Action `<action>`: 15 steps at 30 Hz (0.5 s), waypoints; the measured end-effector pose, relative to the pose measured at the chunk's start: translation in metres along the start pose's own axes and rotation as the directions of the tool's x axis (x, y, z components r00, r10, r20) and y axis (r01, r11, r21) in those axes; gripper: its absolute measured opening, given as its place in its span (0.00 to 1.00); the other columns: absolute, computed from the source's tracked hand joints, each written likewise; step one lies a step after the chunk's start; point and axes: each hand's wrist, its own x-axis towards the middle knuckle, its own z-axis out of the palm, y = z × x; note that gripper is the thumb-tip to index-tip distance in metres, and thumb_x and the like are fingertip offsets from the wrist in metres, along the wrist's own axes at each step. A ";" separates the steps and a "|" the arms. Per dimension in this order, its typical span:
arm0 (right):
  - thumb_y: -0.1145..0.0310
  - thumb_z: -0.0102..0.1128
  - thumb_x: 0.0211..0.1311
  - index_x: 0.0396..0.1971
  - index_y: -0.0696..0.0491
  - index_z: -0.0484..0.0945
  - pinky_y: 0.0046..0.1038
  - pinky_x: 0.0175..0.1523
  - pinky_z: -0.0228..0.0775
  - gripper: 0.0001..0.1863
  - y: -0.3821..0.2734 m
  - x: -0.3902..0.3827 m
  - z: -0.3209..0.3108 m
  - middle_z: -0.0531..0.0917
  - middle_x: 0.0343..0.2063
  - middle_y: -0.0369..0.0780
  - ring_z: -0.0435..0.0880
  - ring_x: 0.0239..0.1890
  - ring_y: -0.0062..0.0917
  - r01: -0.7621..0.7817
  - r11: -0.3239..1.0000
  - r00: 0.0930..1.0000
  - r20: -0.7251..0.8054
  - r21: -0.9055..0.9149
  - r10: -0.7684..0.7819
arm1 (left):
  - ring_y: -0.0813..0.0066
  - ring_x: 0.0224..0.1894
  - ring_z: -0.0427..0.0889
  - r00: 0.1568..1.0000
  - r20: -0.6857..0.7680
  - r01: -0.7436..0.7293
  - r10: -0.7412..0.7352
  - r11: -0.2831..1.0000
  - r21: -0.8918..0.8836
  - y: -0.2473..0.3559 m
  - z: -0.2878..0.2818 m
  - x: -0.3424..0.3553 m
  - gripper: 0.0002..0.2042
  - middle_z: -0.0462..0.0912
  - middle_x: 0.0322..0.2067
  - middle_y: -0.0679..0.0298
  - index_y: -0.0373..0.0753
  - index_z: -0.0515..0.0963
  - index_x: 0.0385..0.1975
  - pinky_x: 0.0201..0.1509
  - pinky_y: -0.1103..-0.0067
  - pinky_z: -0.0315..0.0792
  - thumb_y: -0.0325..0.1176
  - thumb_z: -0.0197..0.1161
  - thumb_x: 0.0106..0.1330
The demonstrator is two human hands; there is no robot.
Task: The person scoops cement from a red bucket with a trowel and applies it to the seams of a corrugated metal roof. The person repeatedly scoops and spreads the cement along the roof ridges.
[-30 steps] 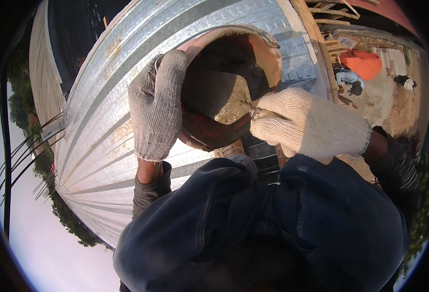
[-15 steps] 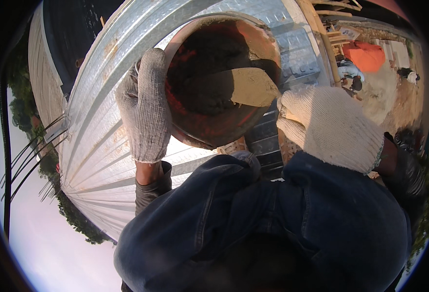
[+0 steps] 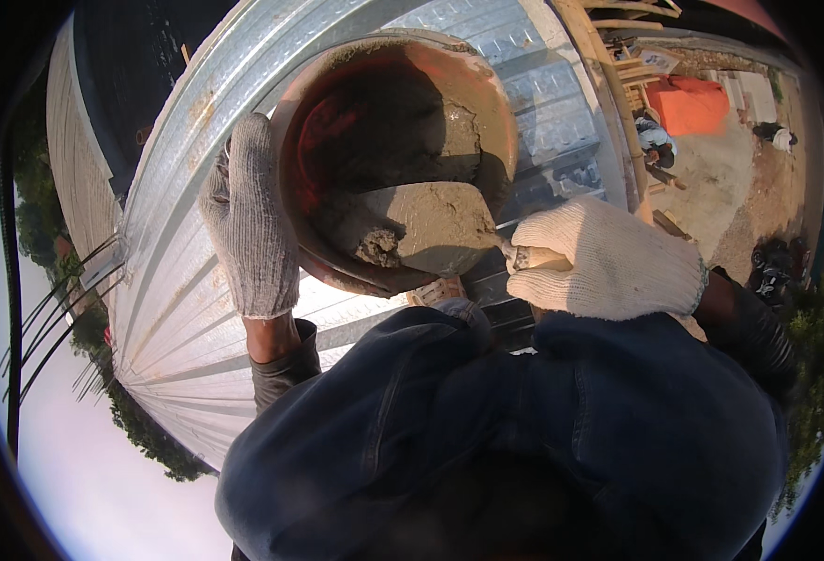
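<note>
A round reddish bucket (image 3: 498, 126), its inside smeared with grey, holds wet mortar (image 3: 384, 122). My left hand (image 3: 258, 220), in a knitted work glove, is closed on the bucket's left side at the rim. My right hand (image 3: 613, 257), gloved alike, grips the wooden handle of a trowel (image 3: 445, 224). The trowel's mortar-coated blade points left, over the near part of the bucket's inside. A lump of mortar sits at the blade's left end. My left fingers are partly hidden behind the glove's thumb.
Ribbed metal sheeting (image 3: 187, 280) spreads under and left of the bucket. My bent knees in jeans (image 3: 365, 402) are close in front. Bamboo poles (image 3: 608, 93) run along the right edge. Far below right are an orange sheet (image 3: 688, 105) and a person (image 3: 655, 140). Rebar ends (image 3: 66, 290) stick out at left.
The trowel has come down and nearer to me inside the bucket, and a mortar lump now shows at its blade. The bucket and left hand appear slightly farther left.
</note>
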 end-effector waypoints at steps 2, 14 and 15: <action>0.55 0.73 0.71 0.46 0.59 0.87 0.41 0.45 0.82 0.20 0.022 -0.024 0.006 0.90 0.37 0.50 0.92 0.38 0.45 0.082 0.995 0.987 -0.141 0.062 -0.073 | 0.80 0.47 0.86 0.998 0.025 0.057 -0.055 0.996 -0.070 -0.007 0.005 0.007 0.19 0.90 0.48 0.63 0.32 0.86 0.59 0.53 0.79 0.81 0.44 0.64 0.85; 0.55 0.69 0.69 0.42 0.60 0.85 0.39 0.43 0.77 0.20 -0.016 -0.098 -0.064 0.86 0.32 0.52 0.85 0.32 0.45 -0.585 0.811 0.735 -0.422 0.002 0.531 | 0.78 0.47 0.88 0.988 -0.001 0.152 -0.153 0.982 -0.112 -0.040 -0.037 0.033 0.23 0.91 0.49 0.65 0.31 0.86 0.60 0.53 0.74 0.83 0.48 0.60 0.87; 0.56 0.69 0.68 0.42 0.60 0.85 0.39 0.42 0.76 0.19 -0.007 -0.109 -0.066 0.85 0.31 0.53 0.83 0.31 0.46 -0.622 0.782 0.693 -0.493 -0.039 0.527 | 0.78 0.48 0.87 0.987 0.013 0.161 -0.161 0.979 -0.129 -0.048 -0.037 0.035 0.22 0.91 0.49 0.65 0.32 0.86 0.60 0.53 0.75 0.83 0.48 0.60 0.87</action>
